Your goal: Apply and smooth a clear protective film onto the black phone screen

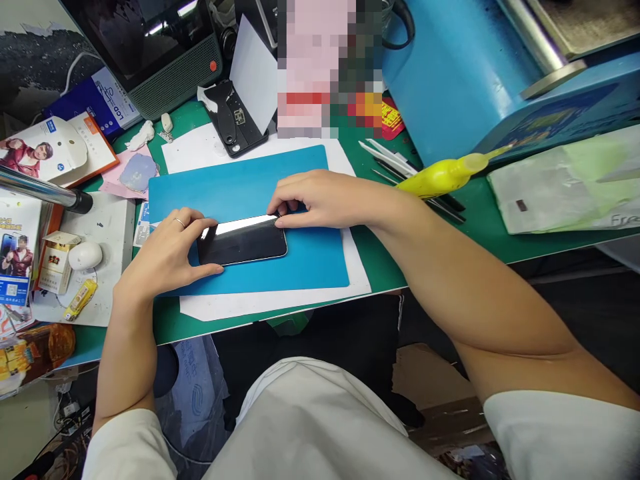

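Observation:
A smartphone (250,244) with a dark, glossy screen lies face up on a blue mat (305,267). A bright reflection runs along its upper edge. My left hand (163,250), with a ring on one finger, is closed around the phone's left end, thumb at the near edge and index finger at the far edge. At the upper right corner of the phone, my right hand (323,199) has its fingers curled and its thumb and fingertips closed on the edge. Whether anything thin sits between those fingertips is hidden.
White paper (210,308) lies under the mat. Behind it sits a black phone case (235,123). A yellow bottle (440,177) with a thin nozzle lies over several tools at right, near a blue machine (450,80). At left are boxes (59,260) and a white earphone case (85,255).

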Motion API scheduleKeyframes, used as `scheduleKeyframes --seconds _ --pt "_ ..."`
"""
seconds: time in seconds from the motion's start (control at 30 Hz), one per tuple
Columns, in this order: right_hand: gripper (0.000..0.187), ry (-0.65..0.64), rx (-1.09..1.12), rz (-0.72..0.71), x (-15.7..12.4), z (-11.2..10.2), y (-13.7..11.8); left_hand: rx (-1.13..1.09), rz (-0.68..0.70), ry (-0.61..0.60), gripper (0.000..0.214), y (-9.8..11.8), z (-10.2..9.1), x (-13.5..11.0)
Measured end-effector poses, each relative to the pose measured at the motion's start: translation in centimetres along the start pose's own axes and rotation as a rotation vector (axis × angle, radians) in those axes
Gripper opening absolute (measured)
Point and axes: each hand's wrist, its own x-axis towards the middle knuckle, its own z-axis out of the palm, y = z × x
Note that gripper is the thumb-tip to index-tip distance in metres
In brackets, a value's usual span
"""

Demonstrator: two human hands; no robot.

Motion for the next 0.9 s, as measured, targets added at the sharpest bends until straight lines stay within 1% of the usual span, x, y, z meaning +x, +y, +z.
scheduleKeyframes --seconds 0.13,0.33,0.47,0.6,0.9 --pt "0.03 -0.003 -0.002 -0.007 -0.02 0.05 0.05 0.0 0.0 -0.007 0.074 0.0 -0.08 0.03" --pt "0.034 -0.032 -0.031 0.003 -0.05 -0.03 -0.03 0.007 0.011 0.005 0.074 -0.16 0.12 -0.08" --pt "0.033 -0.031 -0.034 -0.013 -0.08 -0.07 0.06 0.013 0.019 0.004 0.074 -0.15 0.05 -0.06" --pt "0.036 -0.032 -0.04 -0.014 -0.18 -0.07 -0.06 0.008 0.007 -0.004 0.075 -0.1 -0.07 0.02" --pt "0.04 0.034 -0.046 -0.03 -0.07 0.2 -0.27 0.02 0.011 0.012 0.072 -0.18 0.11 -0.14"
